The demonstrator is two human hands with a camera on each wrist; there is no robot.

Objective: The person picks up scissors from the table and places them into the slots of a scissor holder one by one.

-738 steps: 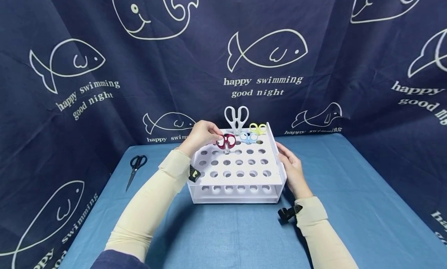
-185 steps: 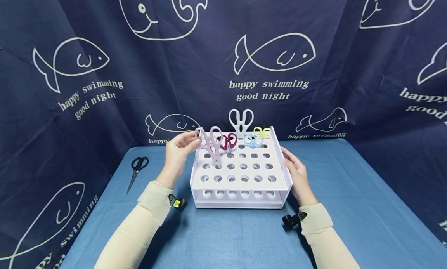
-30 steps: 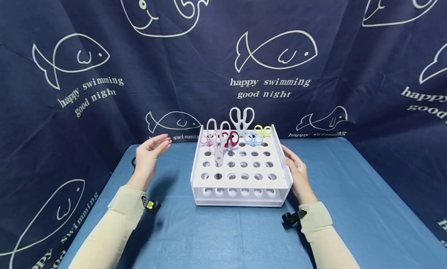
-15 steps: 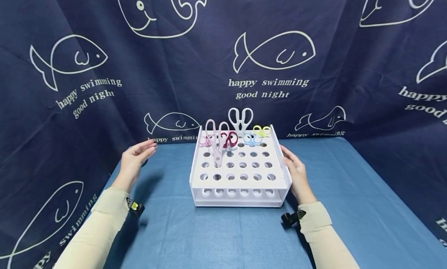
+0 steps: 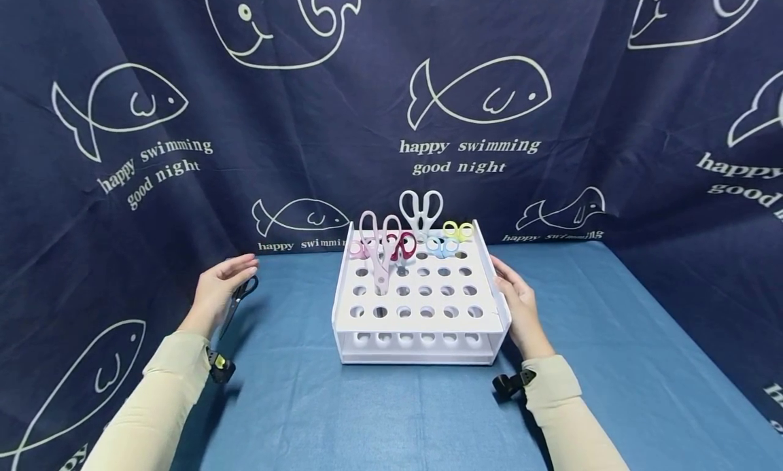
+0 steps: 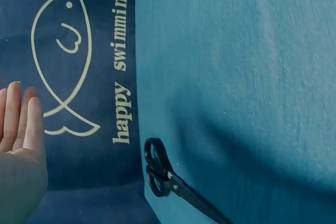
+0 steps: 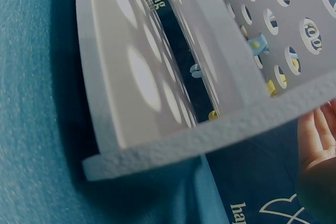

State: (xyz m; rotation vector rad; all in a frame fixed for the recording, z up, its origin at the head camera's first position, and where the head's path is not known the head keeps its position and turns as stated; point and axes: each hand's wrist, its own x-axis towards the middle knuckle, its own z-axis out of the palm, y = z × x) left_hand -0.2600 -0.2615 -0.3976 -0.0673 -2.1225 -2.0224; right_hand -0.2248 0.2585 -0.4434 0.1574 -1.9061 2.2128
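My left hand (image 5: 215, 289) is over the table's left side with its fingers extended and nothing in them. Black scissors (image 6: 164, 174) lie on the cloth close beside it, partly covered by the hand in the head view. My right hand (image 5: 518, 301) rests against the right side panel of a white rack (image 5: 416, 325) with rows of round holes. Upright in the rack stand tall pale pink scissors (image 5: 380, 267), white scissors (image 5: 421, 216), dark red scissors (image 5: 402, 247), light blue scissors (image 5: 443, 247) and yellow scissors (image 5: 457, 232). Small pink scissors (image 5: 357, 249) show behind the pale pink pair.
Blue cloth (image 5: 287, 403) covers the table. A dark blue curtain (image 5: 342, 138) with fish drawings hangs behind it and along its sides. The rack's right panel (image 7: 220, 129) crosses the right wrist view.
The dark red, small pink and pale pink scissors now stand released in the rack. Over the last second my left hand has moved left to the black scissors. My right hand stays at the rack.
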